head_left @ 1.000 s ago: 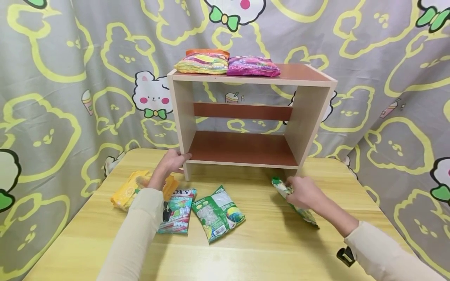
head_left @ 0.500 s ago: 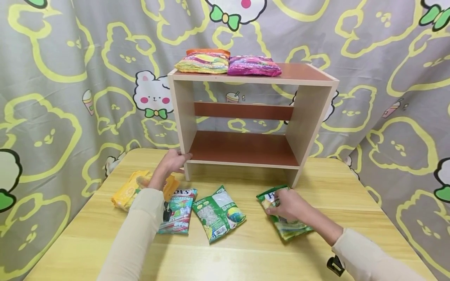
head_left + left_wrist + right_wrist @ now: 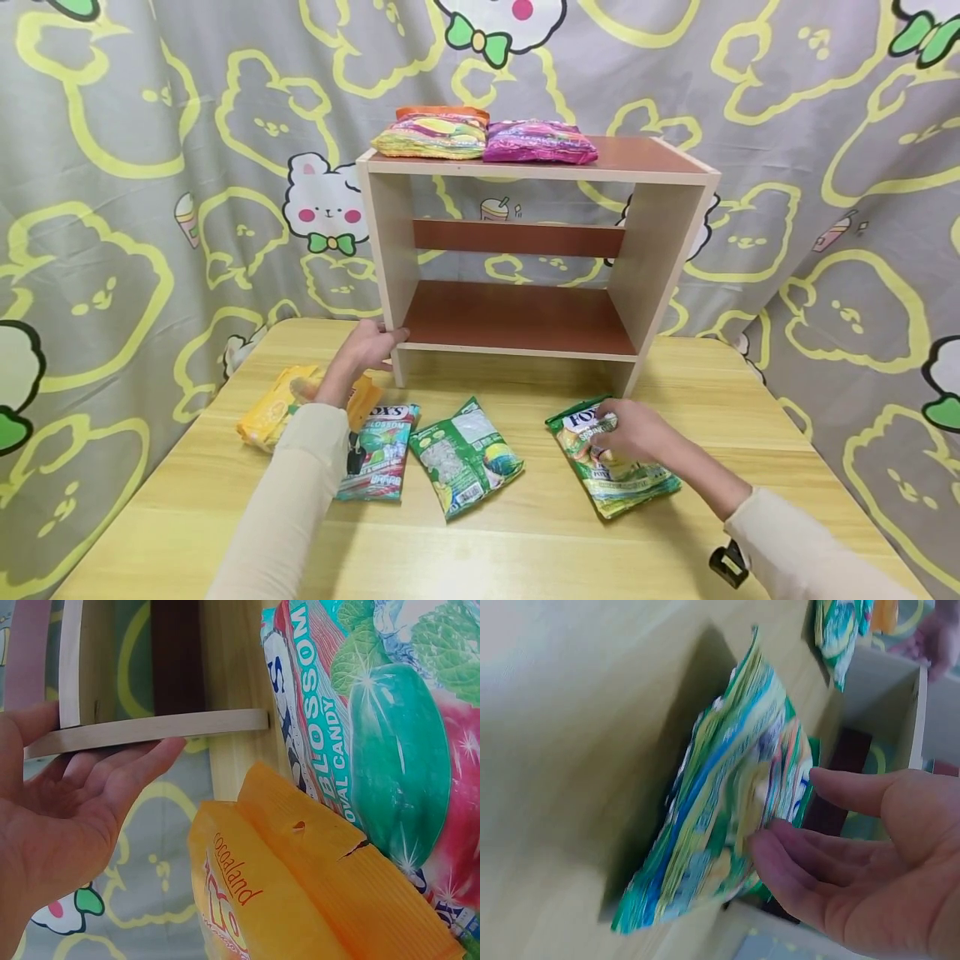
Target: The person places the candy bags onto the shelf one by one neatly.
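My left hand (image 3: pixel 365 346) grips the left side panel of the small shelf (image 3: pixel 517 350), thumb inside and fingers outside; the left wrist view shows the hand (image 3: pixel 75 814) against the panel edge (image 3: pixel 157 732). Over a green Fox's bag (image 3: pixel 588 475) at the right is my right hand (image 3: pixel 637 429), its fingers relaxed. In the right wrist view, thumb and fingers of that hand (image 3: pixel 877 855) stand apart, with fingertips at the surface of the bag (image 3: pixel 712 810). The bag lies on the table, label up.
Another green bag (image 3: pixel 467 458) lies mid-table, beside a turquoise Fox's bag (image 3: pixel 382 458) and yellow-orange bags (image 3: pixel 273 404) at the left. On the shelf top sit a yellow bag (image 3: pixel 435 137) with orange behind, and a magenta bag (image 3: pixel 540 142). A patterned curtain hangs behind.
The green bag in my right hand has come down from a tilted position, leftward, onto the table with its label showing. My right fingers have loosened. The left hand stays put.
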Action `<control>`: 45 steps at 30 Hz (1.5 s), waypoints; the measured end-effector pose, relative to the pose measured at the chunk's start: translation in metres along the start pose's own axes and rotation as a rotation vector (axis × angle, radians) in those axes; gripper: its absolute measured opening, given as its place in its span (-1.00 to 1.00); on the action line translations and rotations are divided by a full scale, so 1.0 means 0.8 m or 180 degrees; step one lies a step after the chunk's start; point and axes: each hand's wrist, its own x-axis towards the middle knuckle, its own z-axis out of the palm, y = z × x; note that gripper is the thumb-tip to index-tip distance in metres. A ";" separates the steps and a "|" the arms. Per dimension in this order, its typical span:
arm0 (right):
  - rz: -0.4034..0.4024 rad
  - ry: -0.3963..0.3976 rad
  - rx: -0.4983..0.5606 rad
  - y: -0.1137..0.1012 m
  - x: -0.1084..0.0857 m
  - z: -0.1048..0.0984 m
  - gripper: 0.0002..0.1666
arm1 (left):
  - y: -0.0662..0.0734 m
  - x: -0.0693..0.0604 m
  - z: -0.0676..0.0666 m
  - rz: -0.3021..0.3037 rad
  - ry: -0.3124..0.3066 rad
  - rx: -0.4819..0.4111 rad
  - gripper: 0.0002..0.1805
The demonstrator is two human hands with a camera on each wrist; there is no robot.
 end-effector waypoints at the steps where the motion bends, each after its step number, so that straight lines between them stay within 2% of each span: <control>1: 0.0036 0.0032 -0.0003 0.004 0.000 -0.003 -0.43 | 0.000 0.000 0.000 -0.0003 0.0007 -0.0001 -0.38; 5: 0.0221 0.0114 -0.0005 0.021 -0.001 -0.014 -0.31 | 0.000 0.001 0.001 0.0016 0.0005 -0.0002 -0.37; 8: 0.0339 0.0068 0.0000 0.030 0.000 -0.018 -0.23 | -0.001 0.001 0.001 0.0025 0.0002 0.0008 -0.37; 13: 0.0435 -0.0214 0.0098 0.043 0.002 -0.016 -0.15 | 0.000 0.000 0.000 0.0014 0.0004 -0.0007 -0.37; 16: 0.0552 -0.0407 0.0236 0.047 0.003 -0.014 -0.19 | -0.001 -0.001 0.000 0.0016 -0.0001 -0.0008 -0.37; 19: 0.0649 -0.0485 0.0295 0.049 0.003 -0.013 -0.26 | -0.001 -0.002 -0.001 0.0023 0.0004 -0.0006 -0.38; 34: 0.0870 -0.0315 0.0447 0.044 0.005 -0.004 -0.35 | 0.002 -0.005 0.000 -0.0015 0.0017 -0.0025 -0.37; 42: 0.0791 -0.0342 0.0604 0.036 -0.002 -0.008 -0.49 | 0.002 -0.003 0.001 -0.0002 0.0033 -0.0009 -0.37; 45: 0.0734 -0.0337 0.0626 0.034 -0.004 -0.010 -0.43 | 0.002 -0.004 0.000 -0.0011 0.0029 -0.0013 -0.37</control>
